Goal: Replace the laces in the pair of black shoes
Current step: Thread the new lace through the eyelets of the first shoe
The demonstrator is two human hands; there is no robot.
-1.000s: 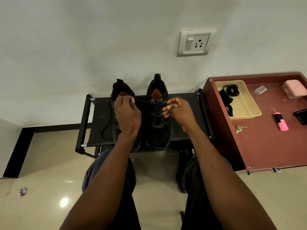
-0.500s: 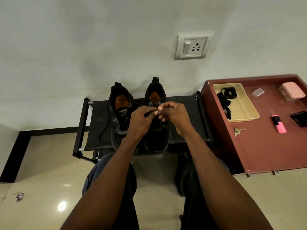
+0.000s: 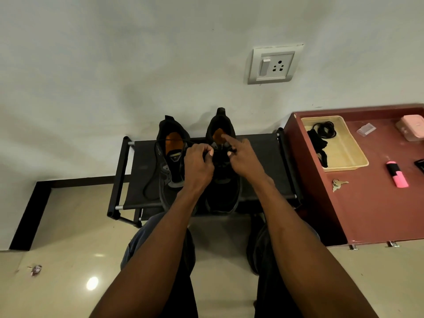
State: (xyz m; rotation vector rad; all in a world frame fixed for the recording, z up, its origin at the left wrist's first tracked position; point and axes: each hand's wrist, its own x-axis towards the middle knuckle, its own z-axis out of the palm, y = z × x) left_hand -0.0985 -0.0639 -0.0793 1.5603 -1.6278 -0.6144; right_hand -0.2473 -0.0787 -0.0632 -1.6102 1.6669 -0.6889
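My left hand (image 3: 199, 164) was curled tight, pinching the black lace (image 3: 171, 141) at the throat of the right shoe (image 3: 222, 171), with the lace running off to its left across the left shoe (image 3: 171, 157). My right hand (image 3: 244, 160) pinched the other lace end between thumb and middle finger, index finger pointing up over the shoe's orange insole. Both shoes stood under my hands on the black rack (image 3: 259, 171), heels toward the wall.

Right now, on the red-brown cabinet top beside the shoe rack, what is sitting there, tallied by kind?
Shallow beige plastic tray holding black cords: 1
Pink-and-black highlighter: 1
Small bunch of metal keys: 1
Pale pink case: 1
Small clear plastic packet: 1
Black object cut off at the frame edge, kind unclear: 1
Total: 6
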